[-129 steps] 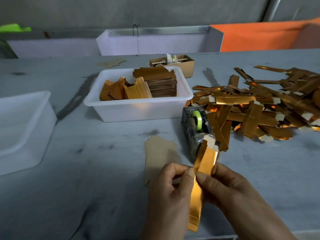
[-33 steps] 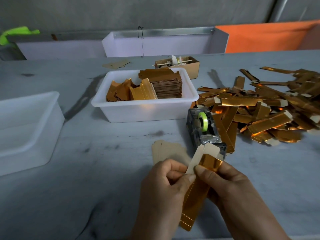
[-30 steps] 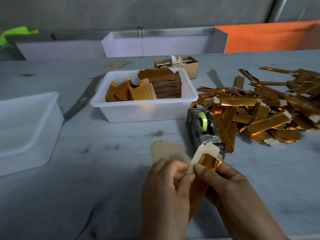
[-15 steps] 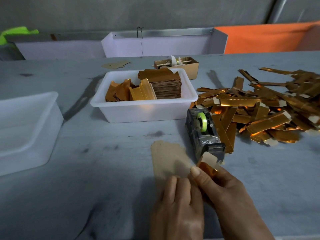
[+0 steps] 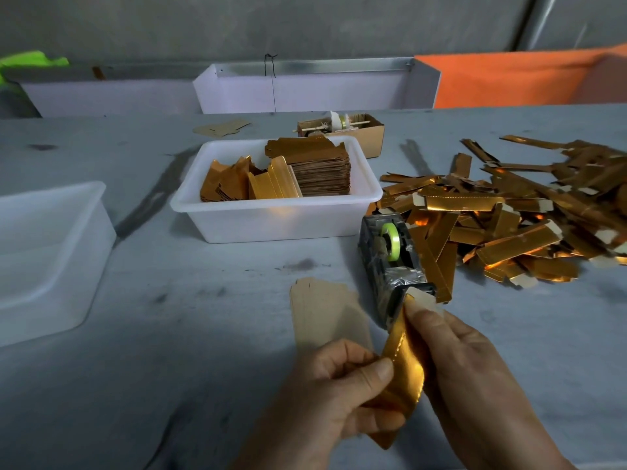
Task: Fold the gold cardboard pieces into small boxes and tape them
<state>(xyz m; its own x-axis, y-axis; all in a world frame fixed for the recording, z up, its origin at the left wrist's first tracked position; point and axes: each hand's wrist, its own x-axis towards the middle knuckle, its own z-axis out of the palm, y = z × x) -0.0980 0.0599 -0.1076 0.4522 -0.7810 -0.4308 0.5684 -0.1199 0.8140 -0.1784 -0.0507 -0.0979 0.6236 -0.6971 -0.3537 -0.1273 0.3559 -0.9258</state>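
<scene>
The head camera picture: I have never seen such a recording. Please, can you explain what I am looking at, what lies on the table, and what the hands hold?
There is no machine here. A person wears one camera on the head, which looks forward and down at their own hands. The left hand and the right hand both pinch one folded gold cardboard piece, its top end close to the tape dispenser. On the grey table lie a flat brown blank, a white tub of unfolded gold pieces, a second white tub and a pile of folded gold boxes. A small brown carton stands behind.
</scene>
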